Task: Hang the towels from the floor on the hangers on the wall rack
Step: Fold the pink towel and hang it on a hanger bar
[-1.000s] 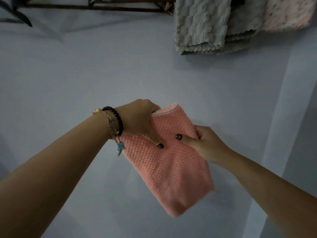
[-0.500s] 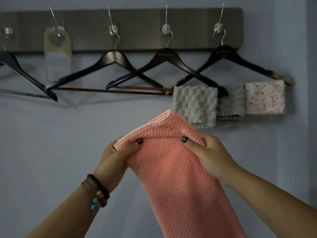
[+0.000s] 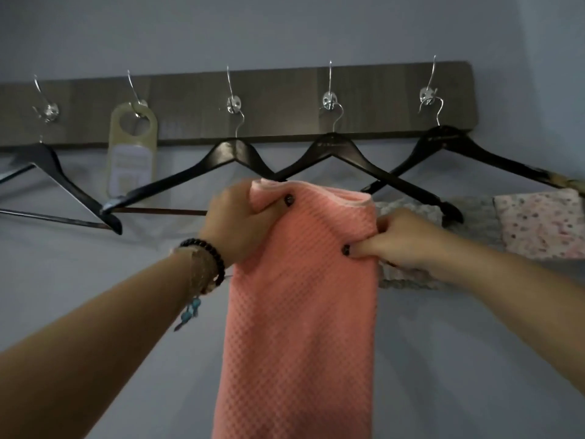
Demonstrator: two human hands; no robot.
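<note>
A pink waffle-weave towel (image 3: 300, 305) hangs folded in front of the wall rack (image 3: 285, 99). My left hand (image 3: 235, 221) grips its top left corner, thumb on the front. My right hand (image 3: 400, 240) pinches its right edge a little lower. The towel's top fold sits level with the lower bars of two black hangers (image 3: 234, 153) (image 3: 332, 147), covering where they cross. Whether it lies over a bar I cannot tell.
A third black hanger (image 3: 443, 139) at the right carries a grey towel (image 3: 474, 223) and a pale speckled towel (image 3: 544, 223). Another black hanger (image 3: 47, 163) hangs at the far left. A beige door tag (image 3: 133, 147) hangs from the second hook.
Both hands have lifted the pink towel up and toward the hangers. The view has tilted up, and the rack now fills the upper half.
</note>
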